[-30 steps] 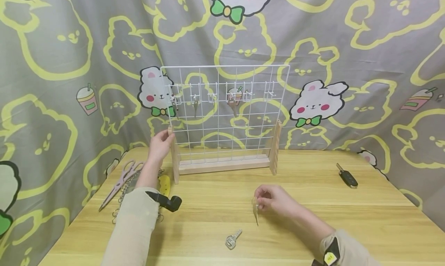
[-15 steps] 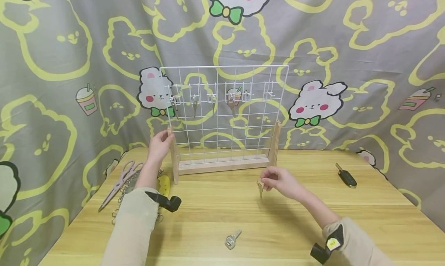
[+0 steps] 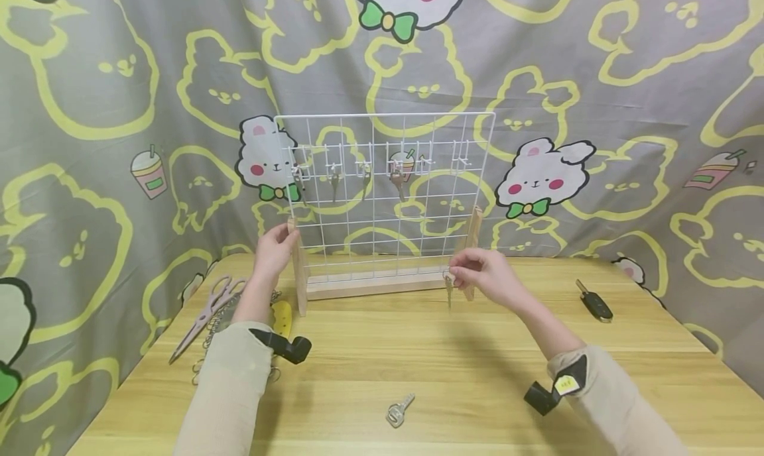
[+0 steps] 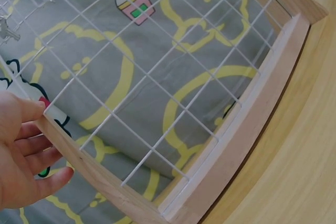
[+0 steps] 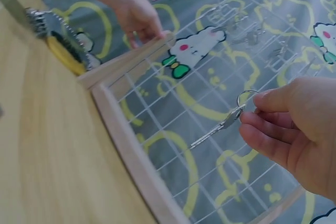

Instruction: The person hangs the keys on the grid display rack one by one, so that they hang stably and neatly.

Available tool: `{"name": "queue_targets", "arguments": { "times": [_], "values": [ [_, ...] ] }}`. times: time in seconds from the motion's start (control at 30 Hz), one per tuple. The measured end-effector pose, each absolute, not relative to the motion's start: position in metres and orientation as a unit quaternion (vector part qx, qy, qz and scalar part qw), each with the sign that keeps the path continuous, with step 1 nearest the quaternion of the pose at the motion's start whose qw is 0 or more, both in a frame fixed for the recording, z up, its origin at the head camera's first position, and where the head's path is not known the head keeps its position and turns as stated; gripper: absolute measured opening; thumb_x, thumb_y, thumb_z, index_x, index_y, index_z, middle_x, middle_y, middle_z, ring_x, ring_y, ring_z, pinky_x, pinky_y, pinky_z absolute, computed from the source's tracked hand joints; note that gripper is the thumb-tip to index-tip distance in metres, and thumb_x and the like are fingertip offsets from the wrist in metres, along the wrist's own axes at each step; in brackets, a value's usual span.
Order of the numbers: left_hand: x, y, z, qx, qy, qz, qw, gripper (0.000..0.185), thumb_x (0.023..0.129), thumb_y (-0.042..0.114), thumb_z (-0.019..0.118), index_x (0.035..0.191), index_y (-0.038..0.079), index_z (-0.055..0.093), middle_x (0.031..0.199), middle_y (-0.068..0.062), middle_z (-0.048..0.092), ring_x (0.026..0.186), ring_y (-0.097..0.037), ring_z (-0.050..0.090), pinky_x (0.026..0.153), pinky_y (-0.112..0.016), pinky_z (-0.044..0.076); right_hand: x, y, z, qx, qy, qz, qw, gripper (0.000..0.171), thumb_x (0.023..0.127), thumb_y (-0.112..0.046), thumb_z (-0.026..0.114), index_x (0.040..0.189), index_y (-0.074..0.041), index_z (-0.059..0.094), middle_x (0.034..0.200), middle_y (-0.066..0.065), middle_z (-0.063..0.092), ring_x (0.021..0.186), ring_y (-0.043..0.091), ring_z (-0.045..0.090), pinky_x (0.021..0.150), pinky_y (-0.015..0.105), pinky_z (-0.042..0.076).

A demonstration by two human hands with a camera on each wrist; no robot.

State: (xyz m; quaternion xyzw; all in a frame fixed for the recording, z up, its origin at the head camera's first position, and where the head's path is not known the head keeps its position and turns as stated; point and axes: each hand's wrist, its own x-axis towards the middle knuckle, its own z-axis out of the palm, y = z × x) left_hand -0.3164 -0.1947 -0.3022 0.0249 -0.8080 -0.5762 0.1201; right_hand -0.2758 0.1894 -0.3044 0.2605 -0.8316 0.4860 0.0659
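My right hand pinches a key ring between thumb and fingertips, and a silver key dangles from it. In the head view this key overlaps the lower right of a white wire grid rack on a wooden stand. At the rack's left side, my left hand holds the top of the wooden upright with thumb and fingers. Several keys hang from white hooks along the rack, among them one key near the middle. Another key lies on the table in front.
Lilac scissors and a heap of metal rings lie at the left, partly behind my left forearm, beside a yellow object. A black car key rests on the table at the right. A patterned curtain hangs behind the rack.
My right hand has risen and moved forward from over the table to the rack's lower right, carrying the ring and key. The left hand has stayed on the upright.
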Motion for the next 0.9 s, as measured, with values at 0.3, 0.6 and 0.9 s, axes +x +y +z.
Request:
{"name": "queue_targets", "arguments": {
  "times": [0.3,0.6,0.9],
  "values": [
    [-0.316,-0.194,-0.301,0.027,-0.807,-0.578,0.119,0.052,0.099,0.021,0.045,0.143,-0.001,0.029,0.144,-0.02,0.034,0.132,-0.033,0.032,0.109,-0.043,0.028,-0.286,0.186,-0.274,0.242,-0.833,0.486,0.103,0.009,0.087,-0.001,0.062,0.093,0.006,0.063,0.075,0.013,0.065,0.065,0.02,0.064,0.064,0.036,0.057],
    [-0.315,-0.195,-0.3,0.024,-0.8,-0.589,0.115,0.052,0.098,0.021,0.046,0.143,0.001,0.029,0.144,-0.019,0.034,0.131,-0.032,0.033,0.107,-0.042,0.032,-0.292,0.177,-0.251,0.225,-0.834,0.49,0.117,0.013,0.088,-0.003,0.061,0.096,0.007,0.062,0.08,0.017,0.064,0.068,0.022,0.064,0.064,0.028,0.057],
    [-0.316,-0.196,-0.3,0.017,-0.801,-0.584,0.13,0.052,0.098,0.02,0.046,0.143,0.0,0.029,0.144,-0.021,0.034,0.131,-0.033,0.033,0.107,-0.043,0.031,-0.302,0.167,-0.225,0.218,-0.82,0.507,0.151,0.018,0.09,-0.009,0.06,0.099,0.007,0.061,0.082,0.017,0.063,0.068,0.015,0.062,0.066,0.029,0.057]
  ]
}}
